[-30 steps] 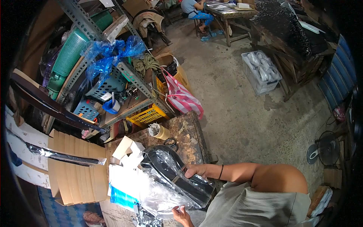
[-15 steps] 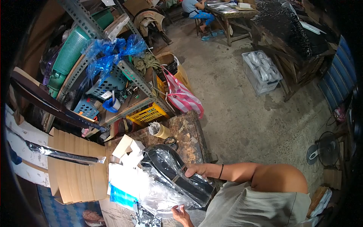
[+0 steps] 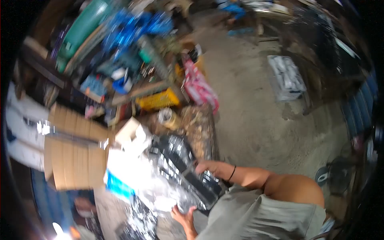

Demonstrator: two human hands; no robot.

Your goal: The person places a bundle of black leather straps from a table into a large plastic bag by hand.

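A long black bundle, perhaps belts or straps, lies in a clear plastic bag [image 3: 182,172] on the worn wooden workbench [image 3: 200,136]. My right hand [image 3: 206,167], with a dark band on the wrist, is closed on the bundle's near side. Lower down, my left hand [image 3: 185,218] is at the bag's lower edge with thumb and fingers apart. Contact with the plastic cannot be made out through the blur. Bright white packaging and a blue-edged packet [image 3: 119,186] lie beside the bag.
Folded cardboard [image 3: 76,148] stands left of the bench. A tape roll [image 3: 169,118] sits at its back, near a loaded shelf with a yellow crate [image 3: 158,100]. A pink-striped bag [image 3: 198,86] hangs beside it. A plastic bin [image 3: 287,78] stands on the floor.
The view has swung and is now blurred; bench items appear higher and further left. My right hand stays on the bundle. My left hand's thumb and fingers are more spread.
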